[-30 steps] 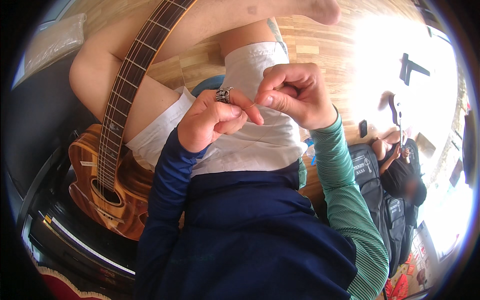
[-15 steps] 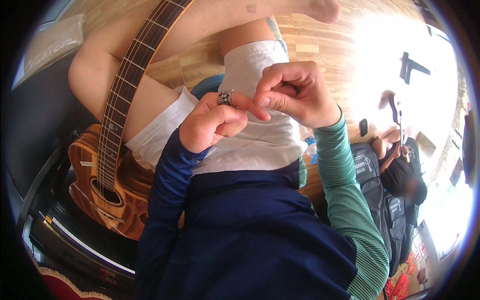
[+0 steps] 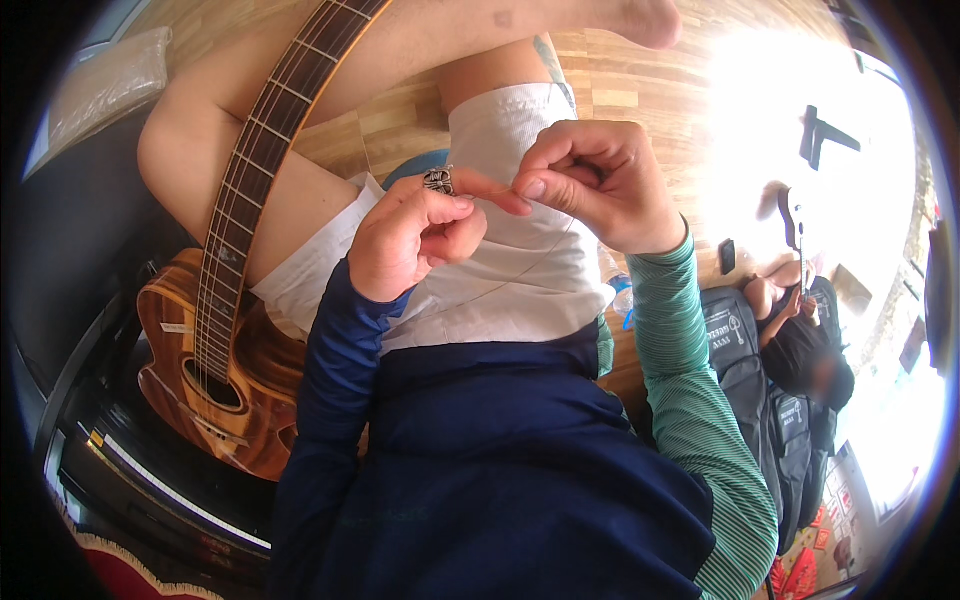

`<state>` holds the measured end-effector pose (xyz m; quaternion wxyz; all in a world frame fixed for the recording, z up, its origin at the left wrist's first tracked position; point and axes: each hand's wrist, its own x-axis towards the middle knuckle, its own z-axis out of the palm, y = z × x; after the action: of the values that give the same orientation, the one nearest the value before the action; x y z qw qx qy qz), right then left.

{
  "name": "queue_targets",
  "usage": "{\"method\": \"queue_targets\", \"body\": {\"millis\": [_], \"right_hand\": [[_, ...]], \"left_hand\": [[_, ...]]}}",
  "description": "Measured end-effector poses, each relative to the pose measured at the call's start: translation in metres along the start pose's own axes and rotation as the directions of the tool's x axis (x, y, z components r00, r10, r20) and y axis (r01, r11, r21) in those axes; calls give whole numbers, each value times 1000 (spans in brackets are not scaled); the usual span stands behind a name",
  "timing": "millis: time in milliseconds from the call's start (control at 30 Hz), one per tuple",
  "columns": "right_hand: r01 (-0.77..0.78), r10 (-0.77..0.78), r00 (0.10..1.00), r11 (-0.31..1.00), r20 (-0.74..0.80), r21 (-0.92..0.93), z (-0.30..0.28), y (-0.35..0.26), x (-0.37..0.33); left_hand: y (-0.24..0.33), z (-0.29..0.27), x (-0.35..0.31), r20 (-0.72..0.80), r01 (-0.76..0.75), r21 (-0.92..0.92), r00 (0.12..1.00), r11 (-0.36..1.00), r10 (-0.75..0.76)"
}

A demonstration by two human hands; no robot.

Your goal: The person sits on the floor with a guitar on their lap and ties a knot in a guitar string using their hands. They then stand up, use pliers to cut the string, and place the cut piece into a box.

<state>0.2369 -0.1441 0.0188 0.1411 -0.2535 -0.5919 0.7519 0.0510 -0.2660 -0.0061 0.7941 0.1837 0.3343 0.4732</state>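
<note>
A thin guitar string (image 3: 537, 261) runs as a fine, curved line between my hands and over the white shorts. My right hand (image 3: 610, 190) pinches it between thumb and index finger, close to my left fingertip. My left hand (image 3: 408, 238) has its index finger stretched toward that pinch, with a patterned metal ring on it. Its thumb presses on the curled fingers, and the string's path inside this hand is hidden. To the left leans a wooden acoustic guitar (image 3: 243, 195), its neck rising past my bent leg, with several strings on it.
A black padded case (image 3: 730, 330) lies at the right, beside a person (image 3: 805, 345) holding another guitar (image 3: 793, 215). A phone (image 3: 727, 255) and a black stand (image 3: 825, 137) are on the wooden floor. Clear plastic wrapping (image 3: 110, 90) sits at the upper left.
My left hand has drawn slightly left and down, while my right hand has shifted a little right. The gap between the hands is wider. The guitar stays in place.
</note>
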Motion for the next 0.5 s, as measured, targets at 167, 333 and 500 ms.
{"method": "queue_targets", "body": {"millis": [167, 333, 500], "right_hand": [[-36, 36, 999, 999, -12, -31, -3, -1, -1], [-27, 27, 999, 1000, -45, 1, -3, 2, -2], [-9, 10, 998, 1000, -59, 22, -2, 5, -2]], "left_hand": [[0, 7, 1, -97, -26, -67, 995, 997, 20], [8, 5, -2, -56, 13, 74, 998, 997, -8], [13, 9, -7, -47, 48, 169, 998, 984, -41]]}}
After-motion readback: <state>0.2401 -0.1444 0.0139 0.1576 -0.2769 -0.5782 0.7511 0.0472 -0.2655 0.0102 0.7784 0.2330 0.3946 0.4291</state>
